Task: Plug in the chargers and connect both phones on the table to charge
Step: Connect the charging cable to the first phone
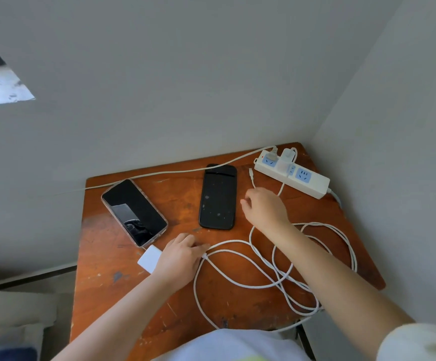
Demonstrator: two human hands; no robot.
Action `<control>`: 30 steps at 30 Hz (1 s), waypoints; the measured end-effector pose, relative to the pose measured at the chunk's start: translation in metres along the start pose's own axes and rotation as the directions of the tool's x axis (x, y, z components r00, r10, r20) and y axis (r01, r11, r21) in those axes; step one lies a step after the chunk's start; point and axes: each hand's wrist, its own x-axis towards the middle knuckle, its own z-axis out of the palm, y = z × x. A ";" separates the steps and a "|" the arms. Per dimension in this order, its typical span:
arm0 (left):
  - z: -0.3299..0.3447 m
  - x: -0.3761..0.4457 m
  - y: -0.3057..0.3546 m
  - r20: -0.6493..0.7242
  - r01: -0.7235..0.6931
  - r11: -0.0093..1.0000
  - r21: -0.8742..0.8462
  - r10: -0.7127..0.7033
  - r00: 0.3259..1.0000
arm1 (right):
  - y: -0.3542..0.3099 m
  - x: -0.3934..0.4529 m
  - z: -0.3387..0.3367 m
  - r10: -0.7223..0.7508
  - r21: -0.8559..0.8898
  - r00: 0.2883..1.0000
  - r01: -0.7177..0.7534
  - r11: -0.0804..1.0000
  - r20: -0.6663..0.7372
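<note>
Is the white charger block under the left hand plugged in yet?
No. The charger block lies on the table by the left hand, away from the power strip.

Two phones [134, 212] [218, 196]; one power strip [313, 182]; two charger bricks [149, 258] [287, 158]; two hands [181, 254] [265, 207].

Part of the white charger block [149, 258] is hidden under the left hand [179, 256], and the tabletop [112, 295] near edge is covered by clothing.
</note>
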 end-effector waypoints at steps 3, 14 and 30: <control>-0.004 -0.001 0.000 0.015 -0.012 1.000 0.013 0.011 1.000 | -0.009 0.033 0.009 0.041 -0.048 0.999 -0.040 0.998 0.017; -0.027 0.006 -0.027 -0.154 0.138 0.990 0.013 -0.134 0.979 | -0.002 0.052 0.014 0.288 0.209 0.956 -0.293 0.933 0.054; -0.091 0.036 -0.107 0.418 -0.241 0.802 0.546 -0.012 0.909 | -0.116 -0.033 0.038 -0.421 0.189 0.906 0.422 0.887 -0.047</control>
